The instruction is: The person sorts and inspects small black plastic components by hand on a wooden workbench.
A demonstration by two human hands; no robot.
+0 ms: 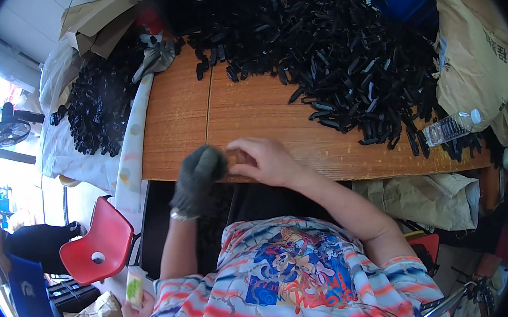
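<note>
My left hand (201, 174), in a dark grey knitted glove, is closed at the near edge of the brown wooden table (258, 115). Whatever it grips, if anything, is hidden by the glove. Just beside it, my bare right hand (264, 161) comes in from the right with its fingers curved. A gap shows between thumb and forefinger, and I see nothing held there. The fingertips reach close to the glove; whether they touch it I cannot tell. Farther back lies a big heap of small, long black plastic pieces (338, 68).
A clear plastic bottle (452, 128) lies by the heap's right side, near a brown paper sack (480, 65). At left, more black pieces (102, 102) rest on a pale cloth. A red chair (99, 244) stands at the lower left, and another sack (423, 198) hangs below the right edge.
</note>
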